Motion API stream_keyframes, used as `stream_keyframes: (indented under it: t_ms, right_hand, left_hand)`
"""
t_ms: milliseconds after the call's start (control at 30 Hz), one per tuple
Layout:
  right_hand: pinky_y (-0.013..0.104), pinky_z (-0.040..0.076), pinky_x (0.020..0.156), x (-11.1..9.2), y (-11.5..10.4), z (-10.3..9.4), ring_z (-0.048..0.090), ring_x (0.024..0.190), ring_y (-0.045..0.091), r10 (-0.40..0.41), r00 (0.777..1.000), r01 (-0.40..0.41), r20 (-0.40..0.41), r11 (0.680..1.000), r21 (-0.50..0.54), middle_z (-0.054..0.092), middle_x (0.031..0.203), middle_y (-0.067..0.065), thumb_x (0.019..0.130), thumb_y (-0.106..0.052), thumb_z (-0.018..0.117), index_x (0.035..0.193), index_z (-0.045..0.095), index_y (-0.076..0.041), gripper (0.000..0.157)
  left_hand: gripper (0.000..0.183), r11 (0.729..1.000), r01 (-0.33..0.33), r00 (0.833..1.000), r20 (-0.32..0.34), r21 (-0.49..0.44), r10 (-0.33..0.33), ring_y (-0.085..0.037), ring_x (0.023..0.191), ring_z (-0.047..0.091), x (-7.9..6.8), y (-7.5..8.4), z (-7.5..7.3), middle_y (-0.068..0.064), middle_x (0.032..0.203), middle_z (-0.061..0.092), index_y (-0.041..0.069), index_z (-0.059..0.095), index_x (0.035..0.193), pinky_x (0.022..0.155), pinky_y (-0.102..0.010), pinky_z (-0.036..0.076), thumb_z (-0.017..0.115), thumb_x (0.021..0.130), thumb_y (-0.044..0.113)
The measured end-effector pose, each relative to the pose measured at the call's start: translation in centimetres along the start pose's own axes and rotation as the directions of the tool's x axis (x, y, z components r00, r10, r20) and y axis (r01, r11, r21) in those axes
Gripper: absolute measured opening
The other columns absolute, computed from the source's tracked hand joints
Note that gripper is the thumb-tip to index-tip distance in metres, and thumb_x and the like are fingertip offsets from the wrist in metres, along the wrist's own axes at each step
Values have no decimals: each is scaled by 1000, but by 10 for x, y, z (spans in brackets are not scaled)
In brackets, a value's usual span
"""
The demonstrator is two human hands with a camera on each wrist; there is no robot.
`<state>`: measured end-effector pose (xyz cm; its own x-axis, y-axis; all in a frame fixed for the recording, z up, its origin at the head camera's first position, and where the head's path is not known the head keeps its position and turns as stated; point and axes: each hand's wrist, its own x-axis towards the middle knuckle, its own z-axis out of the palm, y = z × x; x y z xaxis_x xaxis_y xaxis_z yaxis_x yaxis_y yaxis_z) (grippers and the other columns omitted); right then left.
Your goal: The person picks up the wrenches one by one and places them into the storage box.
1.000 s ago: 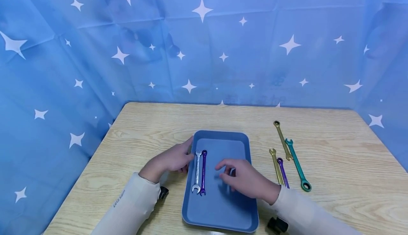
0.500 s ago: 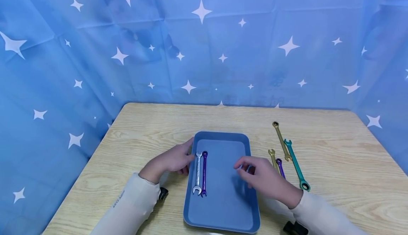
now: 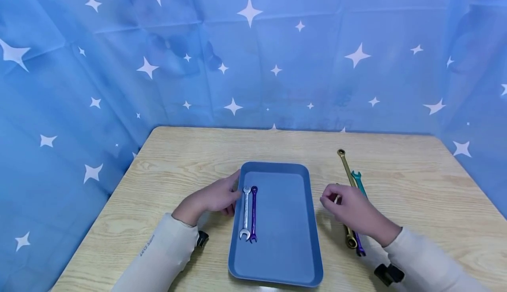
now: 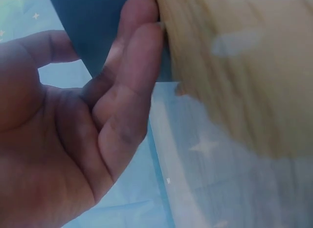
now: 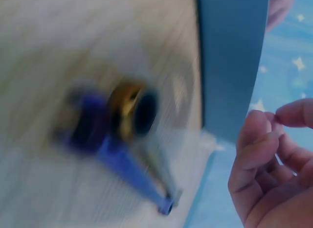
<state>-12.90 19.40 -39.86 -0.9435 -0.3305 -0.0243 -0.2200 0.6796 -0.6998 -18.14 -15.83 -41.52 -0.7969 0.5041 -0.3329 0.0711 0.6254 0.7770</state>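
A blue tray (image 3: 285,248) lies lengthwise on the table. Inside, along its left side, a silver open-end wrench (image 3: 245,217) and a purple combination wrench (image 3: 254,215) lie side by side. My left hand (image 3: 210,197) pinches the tray's left rim, thumb over the edge and fingers against the outer wall. Just right of the tray, my right hand (image 3: 356,206) hovers above loose wrenches, thumb and index fingertips close together, holding nothing visible. Under it lie a gold wrench (image 3: 350,240) and another purple wrench (image 3: 359,248), partly hidden; both are blurred in the right wrist view.
Farther back on the right lie a second gold wrench (image 3: 346,162) and a teal wrench (image 3: 358,180), partly covered by my right hand. The wooden table (image 3: 198,151) ends at a blue star-patterned cloth (image 3: 253,63) behind and on both sides.
My right hand has moved right, from over the tray to above the loose wrenches, its thumb and index finger drawing together. My left hand stays on the tray rim.
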Motion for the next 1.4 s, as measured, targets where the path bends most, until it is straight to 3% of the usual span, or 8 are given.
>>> stream_keyframes:
  t_ms: [267, 433, 600, 1033, 1400]
  right_hand:
    - [23, 34, 47, 0, 25, -10, 33, 46, 4, 30, 1000, -30, -2, 984, -178, 41, 58, -7, 101, -19, 57, 75, 56, -14, 27]
    - [22, 29, 48, 0, 38, -14, 29, 47, 5, 66, 997, -53, 41, 966, -252, 32, 58, -7, 98, -18, 61, 67, 42, -16, 36]
    - [23, 27, 49, 1, 45, -13, 30, 48, 7, 111, 991, -80, 74, 941, -330, 34, 57, -6, 96, -20, 63, 67, 45, -16, 35]
    - [23, 27, 47, 1, 46, -7, 36, 47, 10, 124, 990, -85, 65, 903, -420, 35, 56, -5, 95, -24, 65, 66, 43, -16, 37]
    - [24, 25, 48, 4, 44, -5, 30, 46, 11, 156, 983, -107, 99, 919, -380, 28, 56, -6, 98, -23, 59, 64, 37, -16, 40]
  left_hand:
    - [76, 1000, -16, 1000, 24, 8, 16, -26, 61, 65, -1, -1, -1, -9, 73, 67, 26, -5, 162, 58, -40, 55, 40, 102, 15]
    - [75, 1000, -26, 999, 31, 14, 25, -25, 62, 65, -1, -1, -1, -10, 74, 66, 25, -7, 162, 59, -39, 55, 39, 103, 15]
    - [75, 1000, -18, 999, 29, 5, 18, -25, 62, 65, -1, -2, -1, -10, 74, 66, 27, -6, 162, 59, -39, 55, 39, 103, 16]
    - [75, 1000, -3, 1000, 26, -5, 3, -26, 63, 65, -1, -2, -2, -10, 74, 66, 28, -3, 162, 58, -39, 55, 41, 103, 16]
    - [75, 1000, 7, 1000, 26, -2, -7, -26, 64, 65, 0, 0, -2, -10, 73, 66, 28, -3, 162, 58, -39, 56, 41, 102, 18]
